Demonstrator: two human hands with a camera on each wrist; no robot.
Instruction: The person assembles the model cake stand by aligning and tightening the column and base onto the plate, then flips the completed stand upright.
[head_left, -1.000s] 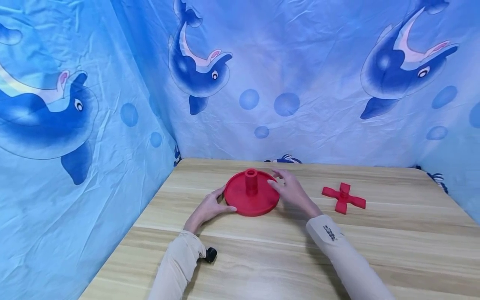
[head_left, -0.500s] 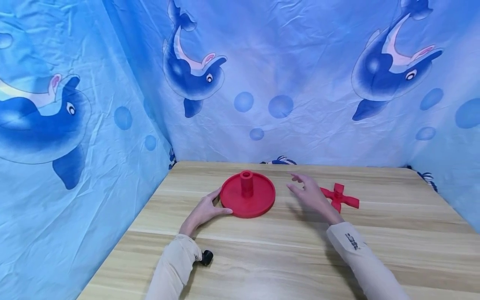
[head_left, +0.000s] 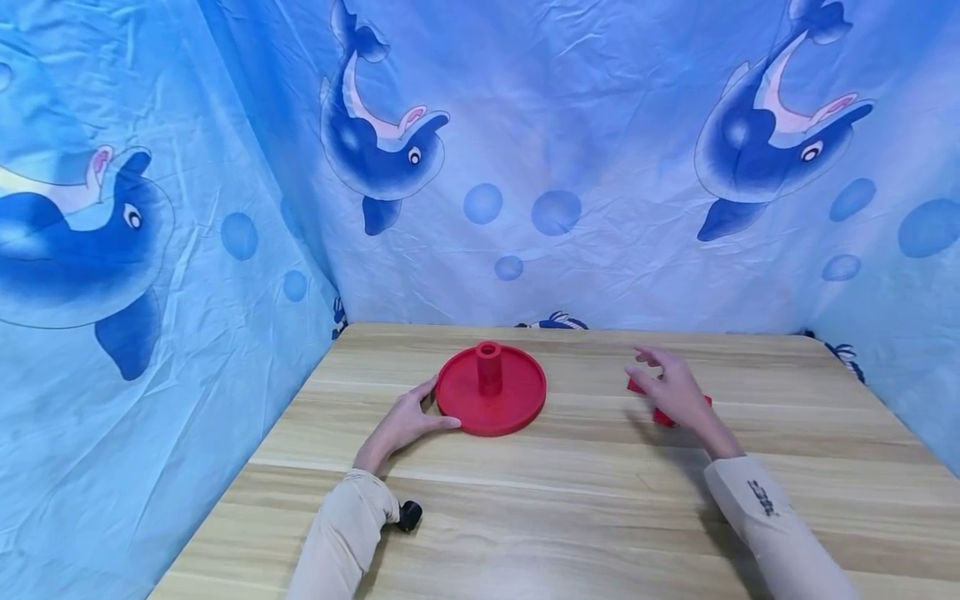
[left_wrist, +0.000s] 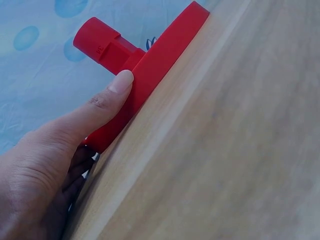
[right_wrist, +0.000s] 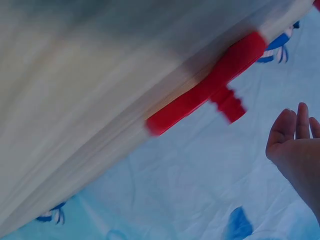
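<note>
A round red tray-like base [head_left: 519, 407] with a raised rim lies on the table, and a hollow red post [head_left: 489, 371] stands upright at its middle. My left hand [head_left: 405, 422] holds its left edge. In the left wrist view the thumb [left_wrist: 107, 102] presses the rim near the post, while the other fingers are mostly hidden. My right hand [head_left: 675, 393] hovers over a red cross-shaped piece [head_left: 663, 417], fingers apart and holding nothing. That hand covers most of the cross in the head view. In the right wrist view the cross [right_wrist: 205, 90] shows a short ridged stub standing up from its centre.
The wooden table [head_left: 480, 533] reaches back to a blue curtain [head_left: 630, 275] printed with dolphins, which also runs along the left side. A small black device [head_left: 409, 515] sits at my left cuff.
My right hand has moved right, away from the round base to above the cross. The left hand stays on the base's edge. The head view has shifted slightly to the right.
</note>
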